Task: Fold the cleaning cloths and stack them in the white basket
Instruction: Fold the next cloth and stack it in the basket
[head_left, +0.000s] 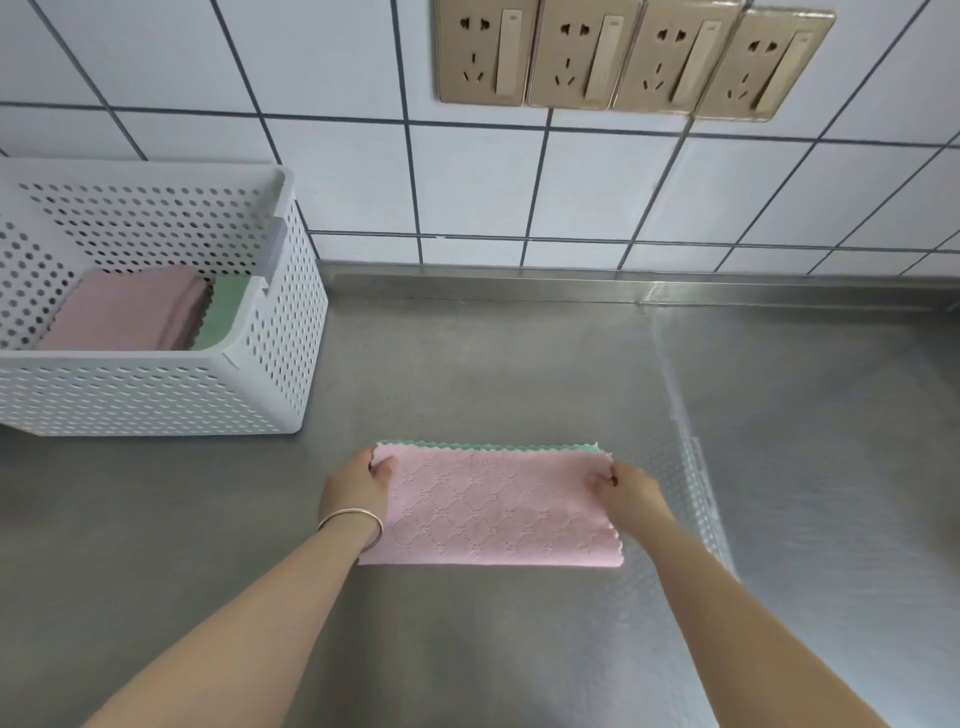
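A pink cleaning cloth (493, 506), folded in half, thin, soft and likely light and limp, lies mid-table (467, 364), its far corners pinched by left hand (358, 486) and right hand (631, 491) fingers; white basket (156, 395) at ten o'clock.

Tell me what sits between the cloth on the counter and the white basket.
Nothing visible: bare steel counter separates the pink cloth, held by the left hand and right hand, from the white basket.
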